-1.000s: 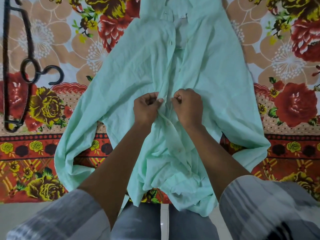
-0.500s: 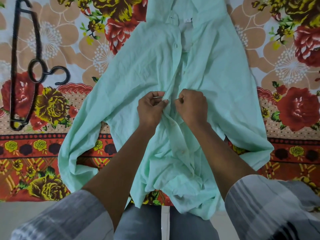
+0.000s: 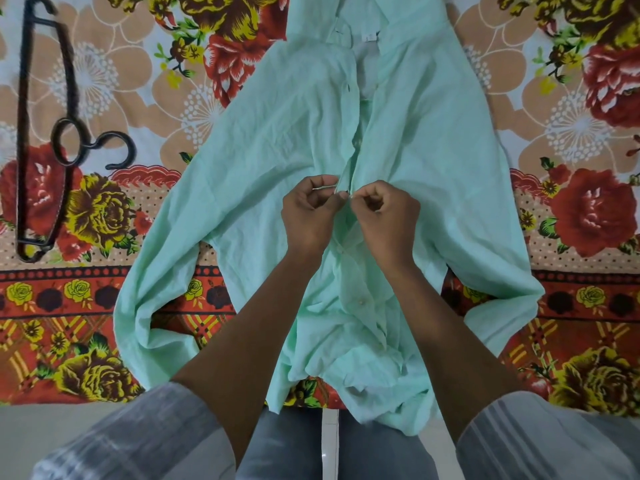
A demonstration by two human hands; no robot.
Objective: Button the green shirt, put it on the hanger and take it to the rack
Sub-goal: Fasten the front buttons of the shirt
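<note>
Sleeves: grey striped sleeves (image 3: 131, 434) sit at the near edge, with both bare arms reaching away over the bed.
Done buttons: one small button (image 3: 362, 301) shows closed on the near part of the front, so the near end looks finished.
Green shirt: the green shirt (image 3: 277, 133) lies flat on the flowery bed sheet (image 3: 104, 306), collar at the far end, hem hanging near the person.
Left hand: the left hand (image 3: 310, 216) has its fingers (image 3: 329, 199) pinching the left edge of the front opening.
Right hand: the right hand (image 3: 388, 216) has its fingers pressed together on the right edge, touching the left hand's fingers.
Change: both hands have moved a little farther up the front than a second ago, so I think the last button is done and a new one is being worked.
Still open: the front gapes apart farther up, toward the collar, so more buttons wait.
Hanger: the black hanger (image 3: 65, 140) lies untouched, far left, well apart from the shirt.
</note>
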